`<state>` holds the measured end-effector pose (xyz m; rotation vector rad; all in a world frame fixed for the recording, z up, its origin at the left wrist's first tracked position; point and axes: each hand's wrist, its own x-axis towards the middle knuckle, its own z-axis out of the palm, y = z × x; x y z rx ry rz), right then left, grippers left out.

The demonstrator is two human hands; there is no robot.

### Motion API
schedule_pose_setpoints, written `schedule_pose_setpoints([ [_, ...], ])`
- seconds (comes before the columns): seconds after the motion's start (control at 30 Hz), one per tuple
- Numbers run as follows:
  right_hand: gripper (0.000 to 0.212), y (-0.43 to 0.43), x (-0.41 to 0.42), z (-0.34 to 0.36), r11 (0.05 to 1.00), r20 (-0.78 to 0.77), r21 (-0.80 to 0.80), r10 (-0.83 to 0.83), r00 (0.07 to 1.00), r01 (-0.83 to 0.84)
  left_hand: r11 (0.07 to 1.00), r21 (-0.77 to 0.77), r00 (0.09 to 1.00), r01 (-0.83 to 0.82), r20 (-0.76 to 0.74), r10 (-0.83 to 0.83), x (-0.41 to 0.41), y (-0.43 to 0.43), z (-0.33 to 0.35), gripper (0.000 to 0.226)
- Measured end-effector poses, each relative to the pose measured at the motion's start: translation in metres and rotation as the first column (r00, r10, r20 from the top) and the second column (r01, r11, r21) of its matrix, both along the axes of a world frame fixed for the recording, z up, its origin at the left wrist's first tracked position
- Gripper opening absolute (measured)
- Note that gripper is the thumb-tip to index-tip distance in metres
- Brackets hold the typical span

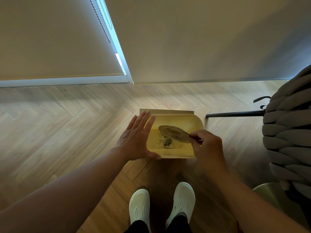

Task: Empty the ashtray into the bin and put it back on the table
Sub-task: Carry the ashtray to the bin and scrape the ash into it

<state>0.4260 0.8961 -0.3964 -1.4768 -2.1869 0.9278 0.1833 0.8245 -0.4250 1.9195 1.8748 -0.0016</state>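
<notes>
Ashtray hangs tilted over the open yellow bin, pinched by its rim in my right hand, whose grip is clamped on the near edge with the dish turned so its hollow faces down and away. My left hand lies flat, fingers spread apart and holding nothing, against the bin's left rim, thumb touching the near corner, as if to steady it. Dark ash is scattered on the bin's floor just below the dish, so I judge the emptying to be mostly done; whether any residue clings inside the dish I cannot tell. What remains is the return: righting the dish and setting it back on the table, which is out of view. The bin stands on herringbone wood floor, ahead of my white shoes.
</notes>
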Motion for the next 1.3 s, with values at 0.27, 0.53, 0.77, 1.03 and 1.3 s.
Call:
schedule_pose_setpoints([
  [0.27,0.016,0.017,0.002,-0.002,0.850,-0.020,-0.460,-0.298,0.954,0.256,0.999,0.033,1.000,0.016,0.024,-0.017,0.001,0.004,0.008,0.135],
  [0.53,0.018,0.020,0.001,0.007,0.638,-0.101,-0.732,-0.451,0.887,0.240,0.999,0.033,0.999,0.038,0.024,-0.039,0.006,0.004,0.009,0.130],
  [0.77,0.018,0.018,-0.002,0.012,0.540,-0.123,-0.818,-0.501,0.856,0.198,0.998,0.054,0.998,0.012,0.065,-0.016,0.010,0.004,0.012,0.129],
  [1.03,0.017,0.018,-0.003,0.015,0.492,-0.143,-0.856,-0.520,0.842,0.158,0.995,0.097,0.996,-0.010,0.087,0.002,0.009,0.004,0.012,0.125],
  [1.3,0.027,0.020,-0.001,0.014,0.504,-0.139,-0.851,-0.487,0.862,0.148,0.996,0.085,0.996,-0.011,0.090,0.003,0.010,0.005,0.016,0.122],
])
